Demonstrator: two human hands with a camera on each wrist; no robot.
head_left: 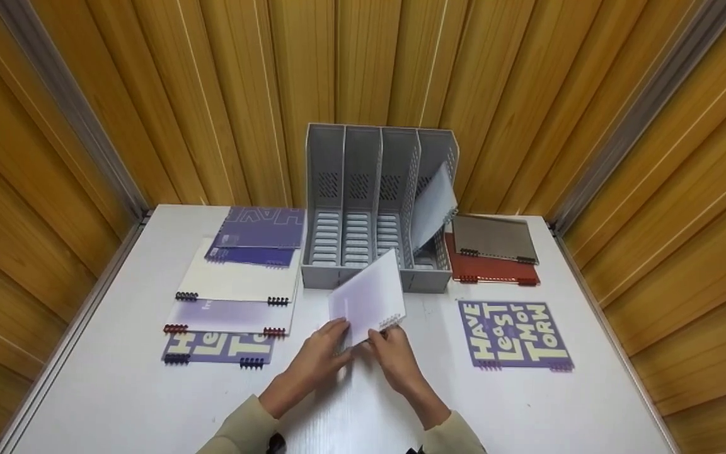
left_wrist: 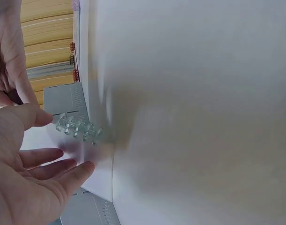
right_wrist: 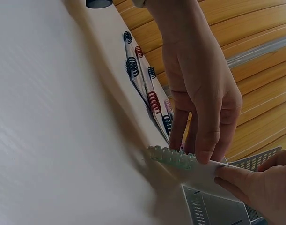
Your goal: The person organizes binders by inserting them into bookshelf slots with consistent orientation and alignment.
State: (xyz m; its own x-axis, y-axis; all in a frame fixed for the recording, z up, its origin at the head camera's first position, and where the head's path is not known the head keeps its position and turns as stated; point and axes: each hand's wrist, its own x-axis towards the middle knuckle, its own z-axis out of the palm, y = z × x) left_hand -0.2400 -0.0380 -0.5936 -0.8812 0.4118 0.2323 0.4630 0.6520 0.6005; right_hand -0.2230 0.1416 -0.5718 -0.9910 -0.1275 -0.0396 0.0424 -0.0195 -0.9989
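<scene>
A small ring-bound notebook (head_left: 372, 293) with a white and pale purple cover is held tilted above the table by both hands. Its clear binding rings (left_wrist: 77, 126) are on the lower edge. My left hand (head_left: 319, 353) grips the lower left corner, thumb on one face and fingers on the other. At the ringed edge my right hand (head_left: 397, 362) pinches the notebook between thumb and fingers. Just beyond stands a grey file holder (head_left: 375, 277) with several upright slots. A pale notebook (head_left: 435, 205) leans in its rightmost slot.
Overlapping notebooks lie on the left, including a cream one (head_left: 237, 277) and a purple one (head_left: 262, 227). On the right are a brown notebook (head_left: 495, 236), a red notebook (head_left: 495, 271) and a lettered purple notebook (head_left: 514, 334). Wood-patterned panels (head_left: 262, 94) enclose the white table (head_left: 117, 378).
</scene>
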